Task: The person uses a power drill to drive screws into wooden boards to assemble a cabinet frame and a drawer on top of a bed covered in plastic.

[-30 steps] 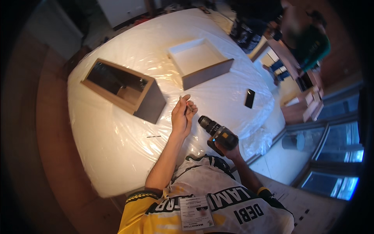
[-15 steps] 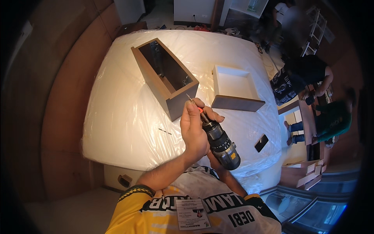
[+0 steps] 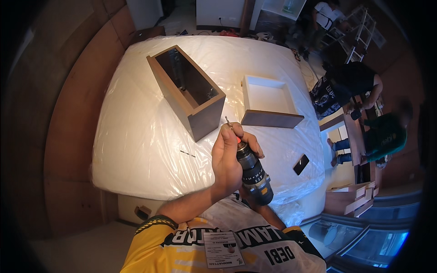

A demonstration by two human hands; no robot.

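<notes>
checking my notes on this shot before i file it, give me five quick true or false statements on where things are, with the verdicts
1. The left hand pinches a thin bit at the front end of the drill. True.
2. The phone lies inside the drawer. False: the phone lies on the plastic-covered mattress, outside the drawer.
3. The drawer is white inside. True.
4. The wooden box stands to the right of the drawer. False: the wooden box is to the left of it.
5. A thin dark rod lies on the mattress, to the left of the left hand. True.
</notes>
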